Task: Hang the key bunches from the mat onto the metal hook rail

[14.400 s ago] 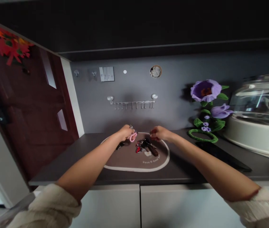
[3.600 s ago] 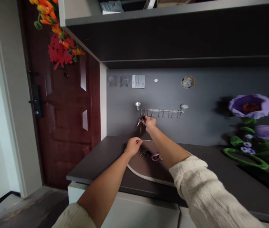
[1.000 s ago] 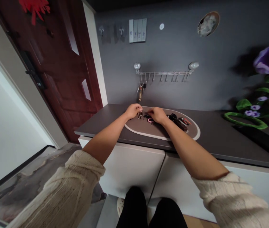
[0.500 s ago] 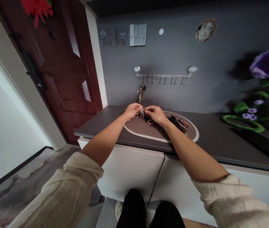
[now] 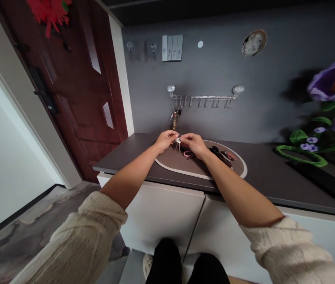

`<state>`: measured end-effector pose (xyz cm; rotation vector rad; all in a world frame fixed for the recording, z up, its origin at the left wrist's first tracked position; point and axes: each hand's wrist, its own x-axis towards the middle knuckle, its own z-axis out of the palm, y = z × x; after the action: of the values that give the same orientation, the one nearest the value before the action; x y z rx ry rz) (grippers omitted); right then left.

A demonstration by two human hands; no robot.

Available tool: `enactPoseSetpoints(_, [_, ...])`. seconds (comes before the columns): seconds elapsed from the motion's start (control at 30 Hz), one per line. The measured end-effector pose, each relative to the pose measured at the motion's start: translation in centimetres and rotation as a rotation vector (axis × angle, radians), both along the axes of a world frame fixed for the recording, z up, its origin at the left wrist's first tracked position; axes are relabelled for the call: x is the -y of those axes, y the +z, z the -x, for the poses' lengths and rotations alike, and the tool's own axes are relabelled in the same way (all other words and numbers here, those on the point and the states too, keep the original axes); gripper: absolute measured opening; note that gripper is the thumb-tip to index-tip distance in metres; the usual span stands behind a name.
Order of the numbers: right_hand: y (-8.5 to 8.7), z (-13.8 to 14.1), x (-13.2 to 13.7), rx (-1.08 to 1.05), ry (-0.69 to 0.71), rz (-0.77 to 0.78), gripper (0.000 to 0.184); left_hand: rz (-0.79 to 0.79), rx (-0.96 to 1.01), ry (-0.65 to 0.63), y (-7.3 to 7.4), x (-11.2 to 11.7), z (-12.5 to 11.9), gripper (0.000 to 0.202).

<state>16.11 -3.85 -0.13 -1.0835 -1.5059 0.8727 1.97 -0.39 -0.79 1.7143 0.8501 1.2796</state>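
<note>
A small bunch of keys [image 5: 178, 144] on a ring hangs between my two hands, just above the oval mat [image 5: 182, 170]. My left hand [image 5: 166, 141] pinches the ring from the left, fingers closed. From the other side my right hand [image 5: 194, 143] pinches it as well, its fingertips close to those of the left. Beneath the right hand lies a pink loop [image 5: 187, 154], partly hidden. Dark key holders [image 5: 219, 154] and small red-and-black items [image 5: 229, 155] lie on the mat to the right.
A clear hook rail [image 5: 204, 97] is fixed to the grey wall, with another key bunch [image 5: 175, 117] on its left end. Purple fabric flowers [image 5: 333, 85] and a long black object [image 5: 321, 181] occupy the counter's right. A dark red door [image 5: 75, 90] stands left.
The camera view has tilted slightly upward. Both hands stay at the key ring, with the keys turned a little and held slightly further right.
</note>
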Motion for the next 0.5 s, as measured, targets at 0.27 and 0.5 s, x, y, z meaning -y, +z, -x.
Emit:
enactPoseSetpoints(0.27, [0.01, -0.2, 0.05, -0.13, 0.052, 0.001, 0.012, 0.027, 0.055, -0.025, -0.01, 0.06, -0.07, 0.03])
enactPoseSetpoints(0.5, [-0.02, -0.49, 0.03, -0.165, 0.041, -0.019, 0.017, 0.013, 0.037, 0.06, 0.52, 0.81, -0.14, 0.028])
